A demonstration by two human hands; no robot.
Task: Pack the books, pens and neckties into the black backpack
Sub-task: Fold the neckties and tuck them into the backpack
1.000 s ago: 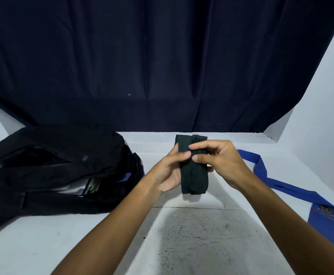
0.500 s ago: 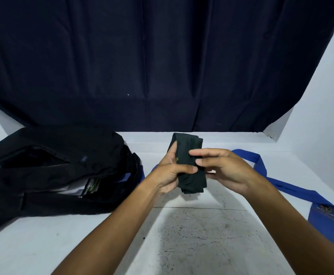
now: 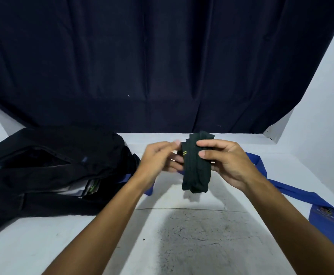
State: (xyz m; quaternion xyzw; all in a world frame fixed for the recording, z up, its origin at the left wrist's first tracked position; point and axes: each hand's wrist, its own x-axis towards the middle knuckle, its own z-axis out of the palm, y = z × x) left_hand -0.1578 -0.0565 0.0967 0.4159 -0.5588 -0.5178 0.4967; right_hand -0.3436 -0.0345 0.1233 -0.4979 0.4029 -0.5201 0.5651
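Folded dark green fabric necktie (image 3: 195, 167), marked with two thin yellow stripes near its upper left edge, hangs upright in the air above the white tabletop (image 3: 182, 245), held between both hands and casting a shadow on the surface below. Right hand (image 3: 227, 165) grips it from the right side, thumb and forefinger curled across the front of the fold and the other fingers behind it. Left hand (image 3: 160, 159) meets it from the left; its fingers are bent toward the fold's left edge and look blurred, so whether they pinch the cloth or only touch it cannot be told.

Beyond and to the right of the hands, a long bright blue fabric necktie (image 3: 293, 193) lies flat on the tabletop, its wide end with a small emblem near the right edge; a short blue piece also shows under the left wrist. At the left, the soft black backpack (image 3: 49, 167) lies on its side, unzipped, with pale book edges visible in its opening. A dark navy curtain (image 3: 162, 62) hangs behind the table.
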